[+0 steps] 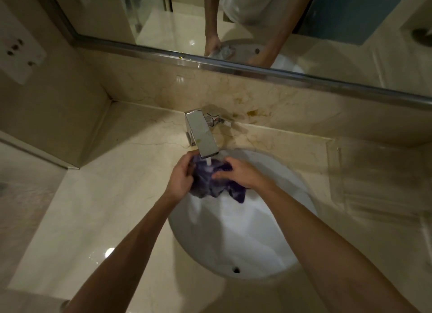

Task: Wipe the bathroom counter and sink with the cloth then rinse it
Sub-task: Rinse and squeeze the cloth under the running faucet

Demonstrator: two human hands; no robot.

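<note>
Head view: we hold one wet cloth under the running tap, over the sink.

On our left lies the bare bench (98, 195). Next comes our left hand (178, 175), its grip closed on the left end of the purple cloth (210, 179). The cloth lies sideways between our hands, right under the one tap (202, 135), and water falls on its middle. Our right hand (240, 173) is closed on the right end. Both hands are just as near. We think the rinse is going on now, and a squeeze comes next. We count one cloth, one tap, one white sink (268, 247) and two hands.
</note>
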